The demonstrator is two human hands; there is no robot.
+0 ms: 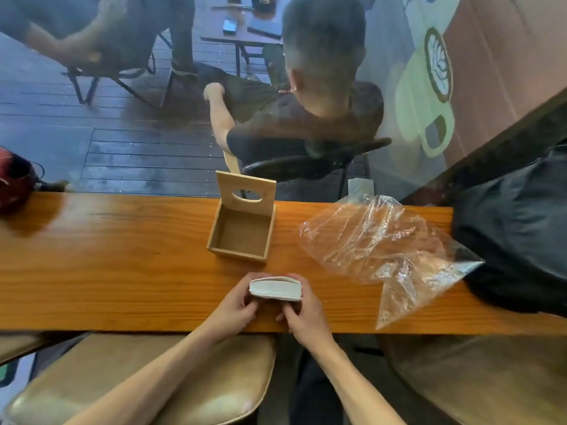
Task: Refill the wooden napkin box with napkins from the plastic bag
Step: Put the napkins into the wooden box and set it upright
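A wooden napkin box [242,233] stands open and empty on the wooden counter [122,256], its lid with an oval slot tipped up at the back. Just in front of it I hold a folded stack of white napkins [275,288] between both hands, a little above the counter. My left hand [234,305] grips the stack's left end and my right hand [302,311] grips its right end. A clear plastic bag [386,250] lies crumpled and flat on the counter to the right of the box.
A black bag [518,240] rests at the counter's right end, touching the plastic bag. A dark red object [13,179] sits at the far left. Behind a window, a person sits on a chair. Tan padded stools [171,381] are below the counter's near edge.
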